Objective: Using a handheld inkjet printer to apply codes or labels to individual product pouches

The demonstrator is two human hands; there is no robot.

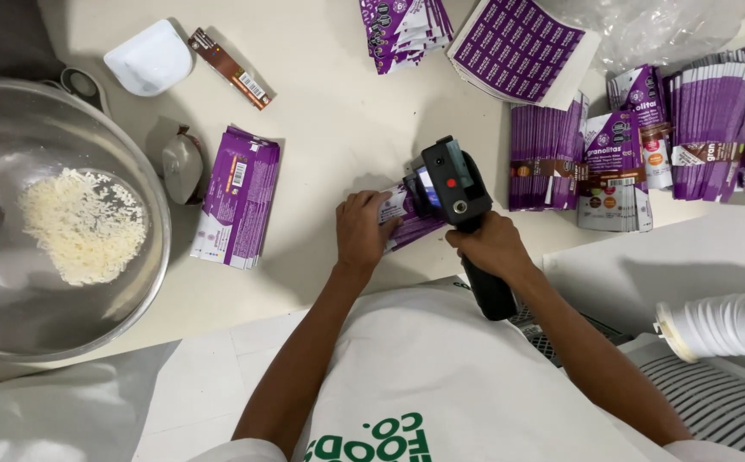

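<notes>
Right at the near edge of the cream table (329,128), a small stack of purple pouches (406,221) lies flat, pinned under the left hand (361,233) — fingers curled together and pressing down on the top pouch. The right hand (492,246) is clamped around the grip of a black handheld printer (456,192), whose head sits on the pouches just beside the left fingertips; its small screen and a red button face up.

Left of the hands, well apart, another flat stack of purple pouches (240,198) lies beside a small dark-and-white object (182,167) I cannot identify. Beyond that, a large steel bowl (145,171) holds a heap of white grains (81,224). Near the far edge sit a white plastic scoop (150,58) and a narrow brown packet (229,68).

To the right — rows of purple pouches standing on edge (638,137), and behind them a sheet of purple labels (518,47) and a crumpled clear plastic bag (655,26). A white ribbed hose (723,325) crosses the lower right corner.
</notes>
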